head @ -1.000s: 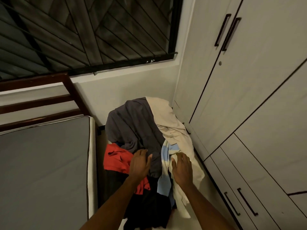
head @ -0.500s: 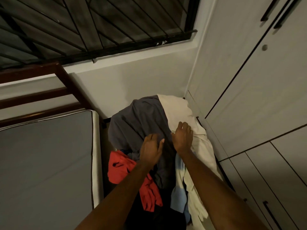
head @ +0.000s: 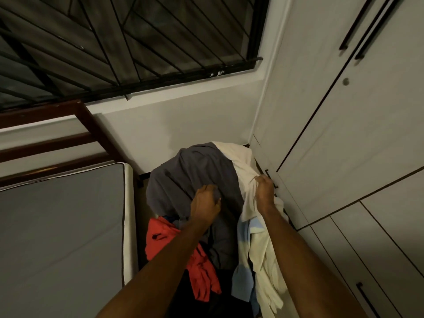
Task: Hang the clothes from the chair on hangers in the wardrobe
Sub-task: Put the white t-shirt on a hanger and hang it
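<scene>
The left hand (head: 205, 201) grips the grey garment (head: 195, 171) draped over the heap, fingers curled into its cloth; the right hand (head: 265, 190) pinches the cream garment (head: 243, 164) beside it. A red garment (head: 165, 237) and a blue one (head: 244, 232) lie lower in the heap, between the mattress (head: 59, 226) and the closed wardrobe (head: 344, 134)

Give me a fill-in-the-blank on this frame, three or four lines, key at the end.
1. The left hand grips the ____ garment.
2. The right hand grips the ____ garment.
3. The red garment lies below the ____ hand.
4. The wardrobe doors are ____.

Missing words: grey; cream; left; closed
</scene>
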Motion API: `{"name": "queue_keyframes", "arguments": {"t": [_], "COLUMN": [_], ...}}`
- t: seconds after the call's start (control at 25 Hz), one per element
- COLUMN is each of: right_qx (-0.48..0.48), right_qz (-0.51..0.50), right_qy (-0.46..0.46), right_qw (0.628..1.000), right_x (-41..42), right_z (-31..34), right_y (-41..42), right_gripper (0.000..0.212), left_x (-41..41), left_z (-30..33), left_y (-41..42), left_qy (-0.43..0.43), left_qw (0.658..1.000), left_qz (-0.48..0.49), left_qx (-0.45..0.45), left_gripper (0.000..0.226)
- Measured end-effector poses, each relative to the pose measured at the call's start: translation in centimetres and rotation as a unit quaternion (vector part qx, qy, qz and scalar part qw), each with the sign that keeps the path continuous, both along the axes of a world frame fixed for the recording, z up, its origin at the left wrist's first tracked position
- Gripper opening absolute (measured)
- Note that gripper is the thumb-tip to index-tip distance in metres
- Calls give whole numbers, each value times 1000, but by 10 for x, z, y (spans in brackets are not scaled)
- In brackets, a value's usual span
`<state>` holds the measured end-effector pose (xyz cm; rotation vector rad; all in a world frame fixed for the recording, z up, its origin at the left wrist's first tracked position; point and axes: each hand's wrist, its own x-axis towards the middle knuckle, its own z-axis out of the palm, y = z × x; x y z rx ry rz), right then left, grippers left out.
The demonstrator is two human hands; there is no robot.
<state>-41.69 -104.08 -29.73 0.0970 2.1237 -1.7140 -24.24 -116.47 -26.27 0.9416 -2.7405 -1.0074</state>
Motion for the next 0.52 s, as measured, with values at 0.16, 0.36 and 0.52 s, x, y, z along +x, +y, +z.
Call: {"name": "queue_keyframes", "arguments": {"t": [0.16, 0.36, 0.52], "right_qx": [-119, -282, -304], "right_qz": [-48, -31, -44], "right_qy": [-131, -215, -222], "right_qw": [983, 934, 925], "right_x": [3, 46, 98], "right_z": [71, 155, 211], "right_y": [44, 103, 169], "right_gripper": [17, 28, 25], "left_x": [-25, -51, -25], "left_z": [21, 42, 72], "left_y": [36, 79, 164], "left_qy": [24, -72, -192], "left_qw": [998, 904, 834], "left_qz": [38, 180, 92], "left_qx": [44, 381, 509], "left_gripper": [33, 38, 41]}}
